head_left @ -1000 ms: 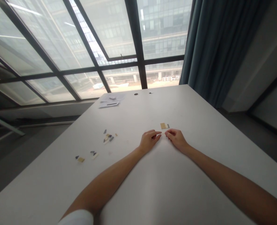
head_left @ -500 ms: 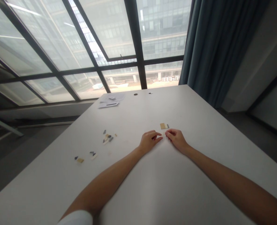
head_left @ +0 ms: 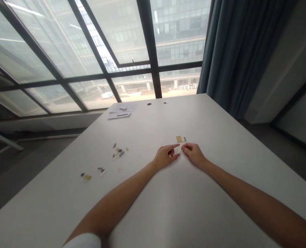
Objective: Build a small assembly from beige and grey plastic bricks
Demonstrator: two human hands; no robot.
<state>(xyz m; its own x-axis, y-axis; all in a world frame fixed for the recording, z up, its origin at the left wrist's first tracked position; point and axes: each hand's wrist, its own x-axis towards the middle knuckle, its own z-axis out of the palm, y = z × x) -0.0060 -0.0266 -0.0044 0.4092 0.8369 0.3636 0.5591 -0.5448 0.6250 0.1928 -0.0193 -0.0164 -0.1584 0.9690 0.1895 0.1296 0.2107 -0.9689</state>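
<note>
Both my hands rest on the white table [head_left: 220, 120], fingertips almost meeting. My left hand [head_left: 165, 156] has its index finger stretched toward the right and its thumb below, pinching a tiny pale piece [head_left: 179, 150]. My right hand [head_left: 193, 155] is curled, its fingertips closed on the same small piece from the other side. Just beyond the fingertips lies a small tan studded plate with a grey end [head_left: 180, 138].
Several small grey and tan pieces [head_left: 118, 152] lie scattered to the left, with a few more nearer the left edge [head_left: 92, 173]. Papers [head_left: 121, 111] sit at the far edge by the window. Two dark round holes [head_left: 149, 103] mark the tabletop. A curtain [head_left: 235, 51] hangs at the right.
My left index finger has stretched out toward the right hand and the fingertips have closed together on the pale piece. The arms have barely shifted.
</note>
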